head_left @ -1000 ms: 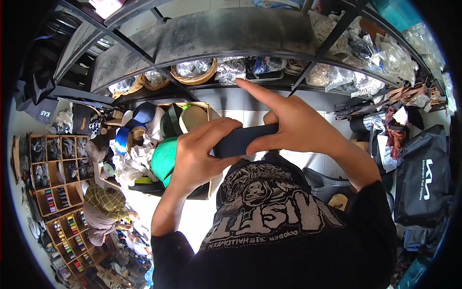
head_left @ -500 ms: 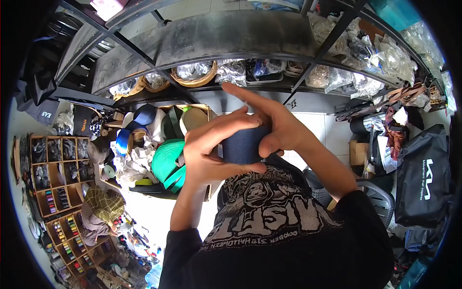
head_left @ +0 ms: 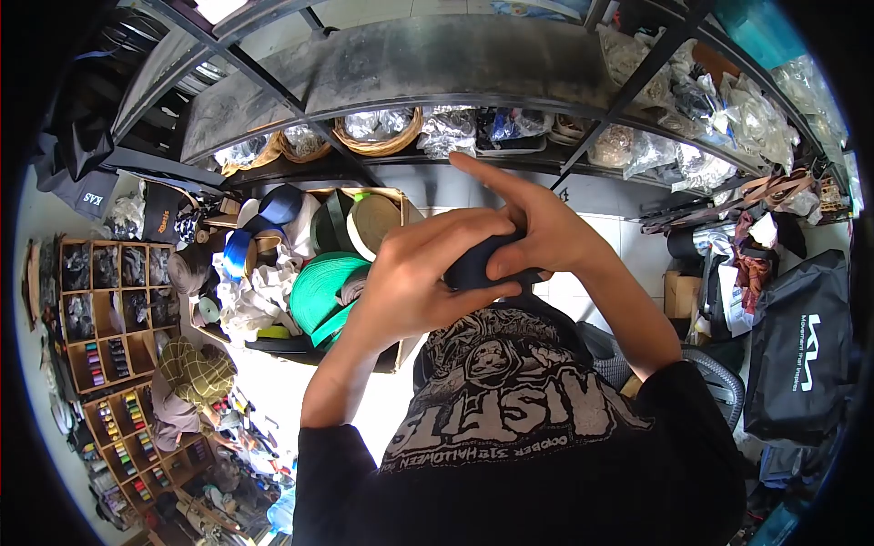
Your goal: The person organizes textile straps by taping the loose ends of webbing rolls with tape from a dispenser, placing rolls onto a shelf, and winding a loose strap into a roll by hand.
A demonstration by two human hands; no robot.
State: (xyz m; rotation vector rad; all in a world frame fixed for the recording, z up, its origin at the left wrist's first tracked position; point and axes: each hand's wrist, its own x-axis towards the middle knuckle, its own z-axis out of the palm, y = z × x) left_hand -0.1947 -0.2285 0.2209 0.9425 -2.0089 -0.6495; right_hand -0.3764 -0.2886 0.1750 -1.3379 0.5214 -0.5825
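Note:
A roll of dark navy webbing [head_left: 472,270] is held between both hands in front of the chest. My left hand [head_left: 414,268] wraps round its left side, fingers over the top and thumb below. On the right side my right hand [head_left: 543,223] grips the roll with its thumb across the front, while the index finger points up and to the left. Much of the roll is hidden by the fingers. A green webbing roll [head_left: 320,289] lies in a cardboard box [head_left: 406,207] beyond my left hand.
Black metal shelving [head_left: 437,68] with baskets and plastic bags runs across the front. A wooden thread rack [head_left: 116,350] stands left, near another person [head_left: 193,378]. At the right are a chair [head_left: 724,382] and a black bag [head_left: 792,350].
Both hands keep hold of the navy roll, which has turned between them. My left hand has moved right and now covers more of it. The view has shifted slightly.

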